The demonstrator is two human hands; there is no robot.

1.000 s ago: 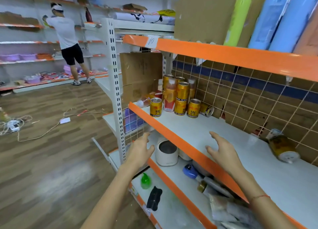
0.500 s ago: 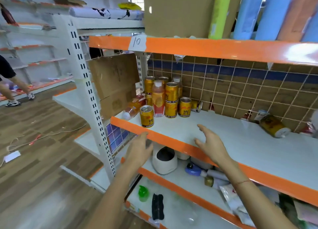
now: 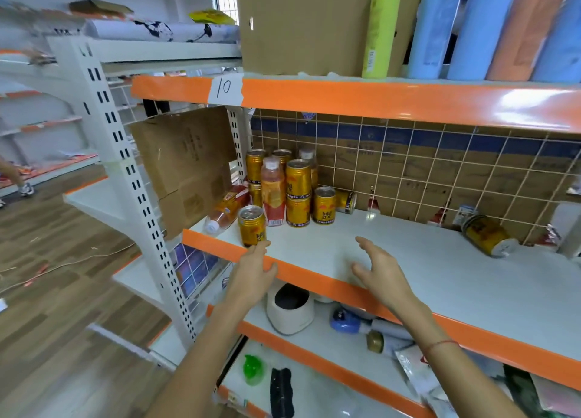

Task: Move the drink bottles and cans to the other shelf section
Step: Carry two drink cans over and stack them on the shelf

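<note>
Several gold cans (image 3: 298, 194) and an orange drink bottle (image 3: 272, 194) stand bunched at the left end of the white middle shelf (image 3: 440, 279). One gold can (image 3: 251, 226) stands alone by the orange front edge. A bottle (image 3: 224, 210) lies on its side at the far left. Another gold can (image 3: 485, 235) lies tipped over at the right, by the mesh back. My left hand (image 3: 253, 273) is open, its fingertips just below the lone can at the shelf edge. My right hand (image 3: 379, 270) hovers open over the bare shelf, holding nothing.
An upper orange-edged shelf (image 3: 377, 98) labelled 10 carries a cardboard box (image 3: 298, 24) and coloured rolls (image 3: 471, 28). The lower shelf holds a white appliance (image 3: 290, 307) and bottles. A white slotted upright (image 3: 125, 172) and cardboard (image 3: 185, 163) stand at the left; wooden floor lies beyond.
The view has swung rightward and closer to the shelf. Both hands have risen toward the cans, the left reaching the shelf edge under the lone can.
</note>
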